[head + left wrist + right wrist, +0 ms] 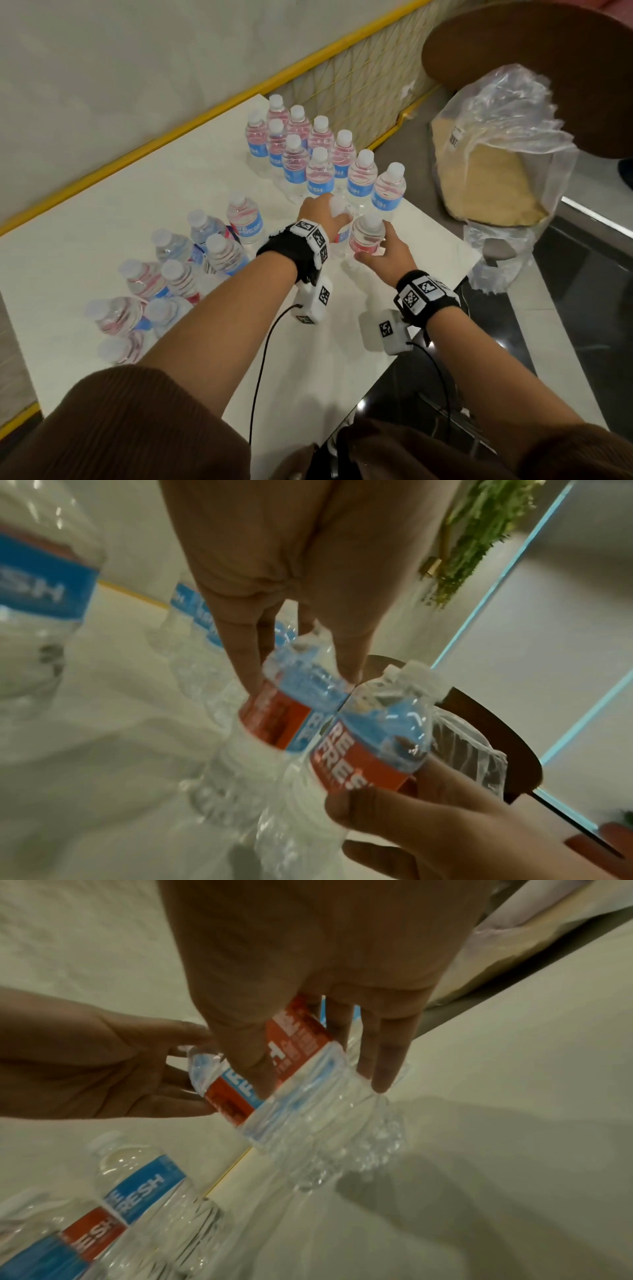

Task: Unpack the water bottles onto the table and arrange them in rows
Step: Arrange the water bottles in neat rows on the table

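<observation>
Two small water bottles with red and blue labels stand side by side near the right edge of the white table (325, 359). My left hand (337, 219) grips the top of the left bottle (342, 236) from above; in the left wrist view its fingers (246, 656) straddle that bottle's shoulder (284, 723). My right hand (376, 246) wraps round the body of the right bottle (366, 236), as its own view shows (320, 1083). Just beyond both hands stand neat rows of bottles (308, 161).
A loose cluster of several upright bottles (178, 270) fills the table's left side. A crumpled plastic wrap with a cardboard tray (496, 154) sits on the floor to the right, under a round brown table (548, 51). A yellow rail (137, 154) borders the far edge.
</observation>
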A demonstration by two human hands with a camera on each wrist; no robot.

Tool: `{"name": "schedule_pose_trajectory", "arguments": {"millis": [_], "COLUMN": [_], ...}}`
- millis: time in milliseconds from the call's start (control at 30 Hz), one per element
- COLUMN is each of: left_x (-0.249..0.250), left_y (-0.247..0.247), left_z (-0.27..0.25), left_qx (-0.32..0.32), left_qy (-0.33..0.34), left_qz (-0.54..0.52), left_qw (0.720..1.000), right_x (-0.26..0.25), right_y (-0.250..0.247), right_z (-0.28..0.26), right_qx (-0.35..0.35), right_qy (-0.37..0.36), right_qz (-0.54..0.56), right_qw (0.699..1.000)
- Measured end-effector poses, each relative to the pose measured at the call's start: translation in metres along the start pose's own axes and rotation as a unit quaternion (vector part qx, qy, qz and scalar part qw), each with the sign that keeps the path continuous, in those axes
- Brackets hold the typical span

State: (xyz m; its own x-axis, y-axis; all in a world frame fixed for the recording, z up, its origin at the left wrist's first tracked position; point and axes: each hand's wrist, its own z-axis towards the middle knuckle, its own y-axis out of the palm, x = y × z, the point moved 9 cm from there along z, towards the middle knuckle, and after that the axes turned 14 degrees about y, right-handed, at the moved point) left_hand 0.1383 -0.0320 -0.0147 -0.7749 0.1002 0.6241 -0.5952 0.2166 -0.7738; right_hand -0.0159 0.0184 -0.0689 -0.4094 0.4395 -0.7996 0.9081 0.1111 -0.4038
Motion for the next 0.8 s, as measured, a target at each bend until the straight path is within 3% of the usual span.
{"name": "schedule_pose_trajectory", "arguments": {"millis": [67, 133, 367, 467, 567, 700, 800], "left_x": [-0.006, -0.010, -0.036, -0.052, -0.065, -0.075, -0.077], "left_y": [0.008, 0.018, 0.050, 0.066, 0.068, 0.064, 0.067], "left_z": [0.000, -0.004, 0.005, 0.006, 0.006, 0.005, 0.006], "left_qx": [0.064, 0.087, 0.017, -0.015, 0.031, 0.138, 0.135], "left_qy": [0.005, 0.015, -0.036, -0.044, -0.045, -0.067, -0.061], "left_qz": [-0.105, -0.205, -0.389, -0.350, -0.286, -0.260, -0.241], "left_qw": [0.992, 0.975, 0.920, 0.935, 0.957, 0.953, 0.959], "right_x": [0.009, 0.019, 0.039, 0.043, 0.038, 0.030, 0.037], "right_y": [0.000, 0.003, 0.005, 0.010, 0.011, 0.014, 0.014], "right_z": [0.010, 0.016, 0.023, 0.025, 0.029, 0.037, 0.038], "right_qx": [0.012, 0.023, 0.043, 0.021, 0.043, 0.031, 0.021], "right_qy": [0.004, 0.018, 0.038, 0.039, 0.023, 0.012, 0.031], "right_qz": [0.015, 0.026, 0.100, 0.123, 0.112, 0.095, 0.111], "right_qw": [1.000, 0.999, 0.993, 0.991, 0.993, 0.995, 0.993]}}
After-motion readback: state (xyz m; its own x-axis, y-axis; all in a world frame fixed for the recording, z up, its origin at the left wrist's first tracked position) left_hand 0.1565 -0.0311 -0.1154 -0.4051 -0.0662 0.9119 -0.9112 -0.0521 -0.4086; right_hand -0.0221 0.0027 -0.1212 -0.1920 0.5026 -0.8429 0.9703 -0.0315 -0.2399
